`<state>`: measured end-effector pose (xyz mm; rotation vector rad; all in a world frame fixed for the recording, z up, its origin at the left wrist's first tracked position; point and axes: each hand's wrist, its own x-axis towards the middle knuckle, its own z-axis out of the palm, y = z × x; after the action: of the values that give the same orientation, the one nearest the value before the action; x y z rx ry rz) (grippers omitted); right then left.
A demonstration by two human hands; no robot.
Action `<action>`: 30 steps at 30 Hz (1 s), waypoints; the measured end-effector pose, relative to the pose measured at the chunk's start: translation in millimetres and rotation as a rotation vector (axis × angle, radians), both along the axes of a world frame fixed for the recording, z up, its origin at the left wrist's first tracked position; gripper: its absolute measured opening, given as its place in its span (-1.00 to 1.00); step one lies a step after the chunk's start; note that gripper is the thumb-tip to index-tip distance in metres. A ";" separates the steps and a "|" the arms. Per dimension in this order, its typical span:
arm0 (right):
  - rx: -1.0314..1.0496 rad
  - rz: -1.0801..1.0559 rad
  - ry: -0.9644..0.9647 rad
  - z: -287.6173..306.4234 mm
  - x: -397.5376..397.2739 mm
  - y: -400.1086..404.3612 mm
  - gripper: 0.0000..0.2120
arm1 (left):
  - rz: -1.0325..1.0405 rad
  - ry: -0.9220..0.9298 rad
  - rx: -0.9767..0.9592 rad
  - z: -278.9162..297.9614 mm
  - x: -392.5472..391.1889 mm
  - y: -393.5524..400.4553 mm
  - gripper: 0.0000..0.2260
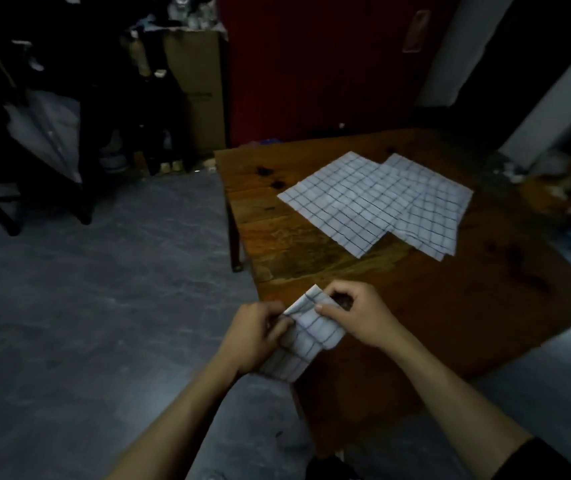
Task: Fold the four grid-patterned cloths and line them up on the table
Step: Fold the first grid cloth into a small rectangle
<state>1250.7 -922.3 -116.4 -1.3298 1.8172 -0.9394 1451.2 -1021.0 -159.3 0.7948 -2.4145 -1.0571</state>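
- Grid-patterned cloth (311, 332), white with dark lines and partly folded into a narrow band, is held between both hands at the near left corner of a wooden bench (433, 306)
- Left hand (260, 336) grips the cloth's left edge, fingers curled around the fabric, with the lower end of the band running beneath its wrist
- Right hand (356, 315) pinches the cloth's upper right part, thumb lying on top of the fabric and fingers curled behind it
- One pointed corner of the held cloth sticks up between the two hands
- Whether the held cloth touches the bench surface or hangs just above it cannot be told
- Flat cloths (356, 202) with the same grid pattern lie spread on the far half of the bench, well apart from the hands
- They overlap one another: one sheet on the left lies over the edge of a further pile (429, 216) to the right, where layered edges show at the near corner; the exact count of sheets cannot be told
- Bench wood is reddish-brown with dark stains, and one leg shows at its left side
- Grey floor (87, 306) fills the left of the view
- A cardboard box (197, 91) and dim clutter stand in the dark background, beside a red panel (311, 64) behind the bench
- Bare forearms reach in from the bottom, and a dark sleeve edge shows on the right arm
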 end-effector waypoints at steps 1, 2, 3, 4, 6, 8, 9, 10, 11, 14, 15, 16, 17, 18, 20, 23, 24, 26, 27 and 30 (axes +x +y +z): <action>0.002 -0.064 0.001 -1.3 2.1 7.6 -0.95 | -0.021 0.025 0.050 -0.2 1.8 -0.1 -0.78; 0.004 -0.144 -0.018 -2.7 3.9 15.9 -0.93 | -0.032 0.049 0.102 -0.1 2.5 0.7 -0.77; 0.010 -0.236 -0.056 -4.6 4.8 24.4 -0.91 | -0.036 0.071 0.151 -0.4 2.0 1.6 -0.77; 0.020 -0.329 -0.118 -8.9 5.0 33.2 -0.89 | -0.038 0.088 0.201 0.1 0.0 2.7 -0.78; 0.070 -0.499 -0.265 -19.4 7.4 50.8 -0.83 | -0.041 0.121 0.305 -0.3 -6.4 4.8 -0.79; 0.142 -0.589 -0.365 -35.2 10.6 67.3 -0.73 | -0.025 0.148 0.439 -0.9 -13.7 7.7 -0.82; 0.166 -0.607 -0.416 -42.0 13.8 74.2 -0.67 | -0.011 0.158 0.502 -1.3 -17.5 9.2 -0.85; 0.174 -0.617 -0.475 -47.6 17.3 79.7 -0.62 | 0.000 0.162 0.557 -2.1 -21.2 10.8 -0.87; 0.169 -0.625 -0.523 -52.4 21.2 84.1 -0.62 | 0.004 0.151 0.597 -3.2 -24.9 12.5 -0.89; 0.124 -0.669 -0.472 -61.1 32.6 93.0 -0.88 | -0.012 0.068 0.613 -11.5 -37.5 16.6 -0.90; 0.113 -0.701 -0.440 -64.4 34.8 95.2 -0.94 | -0.025 0.033 0.599 -14.2 -43.2 17.4 -0.91; 0.110 -0.742 -0.423 -67.2 35.4 97.8 -0.96 | -0.043 -0.010 0.576 -16.3 -49.5 18.4 -0.92; 0.115 -0.786 -0.414 -70.7 34.7 100.9 -0.97 | -0.062 -0.071 0.536 -18.0 -55.7 19.5 -0.94; 0.124 -0.831 -0.410 -73.3 33.5 104.3 -0.97 | -0.079 -0.137 0.485 -19.8 -61.4 21.1 -0.94; 0.152 -0.913 -0.408 -79.8 30.0 112.5 -0.96 | -0.100 -0.246 0.377 -24.9 -71.3 25.3 -0.94; 0.207 -0.990 -0.409 -93.2 27.6 122.0 -0.94 | -0.128 -0.321 0.248 -40.3 -81.4 30.2 -0.94; 0.230 -1.008 -0.417 -100.0 28.1 123.8 -0.94 | -0.143 -0.334 0.223 -46.7 -83.8 31.6 -0.93; 0.306 -1.023 -0.442 -114.4 29.2 127.2 -0.96 | -0.162 -0.361 0.204 -59.5 -87.0 33.8 -0.93; 0.353 -1.019 -0.459 -121.3 29.8 128.3 -0.95 | -0.168 -0.371 0.204 -65.7 -87.4 35.0 -0.93; 0.480 -1.006 -0.435 -132.3 29.8 132.8 -0.86 | -0.225 -0.444 0.214 -82.1 -83.9 36.5 -0.82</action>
<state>1280.5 -789.4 -248.6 0.1535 2.1317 -1.0468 1367.3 -984.5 -241.4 0.9250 -2.8481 -1.3641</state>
